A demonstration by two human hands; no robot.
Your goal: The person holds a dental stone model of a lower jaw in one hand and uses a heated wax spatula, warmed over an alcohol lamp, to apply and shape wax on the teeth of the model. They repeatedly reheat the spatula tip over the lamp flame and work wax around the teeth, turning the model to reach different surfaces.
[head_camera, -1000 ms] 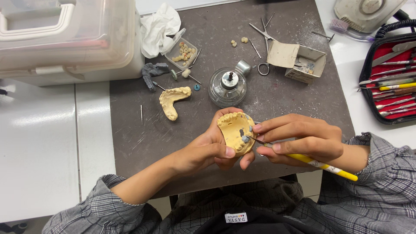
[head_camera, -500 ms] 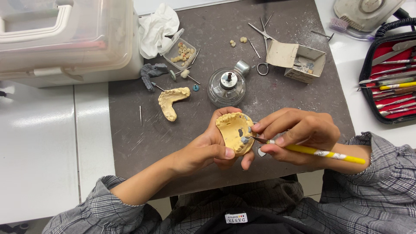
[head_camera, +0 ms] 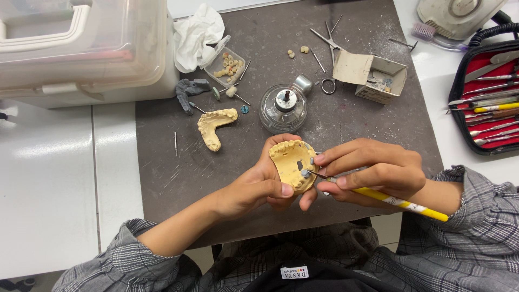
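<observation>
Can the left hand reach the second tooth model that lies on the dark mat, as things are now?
Probably not at once: the left hand is full with a yellow tooth model. The path to the second model itself looks free.

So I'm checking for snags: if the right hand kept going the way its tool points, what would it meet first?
The right hand points its yellow-handled tool leftward; the tip already seems to touch the yellow dental cast held in the left hand.

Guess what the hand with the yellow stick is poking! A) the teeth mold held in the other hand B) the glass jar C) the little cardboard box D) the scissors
A: the right hand presses the tip of the yellow stick against the teeth mold, which the left hand holds up.
</observation>
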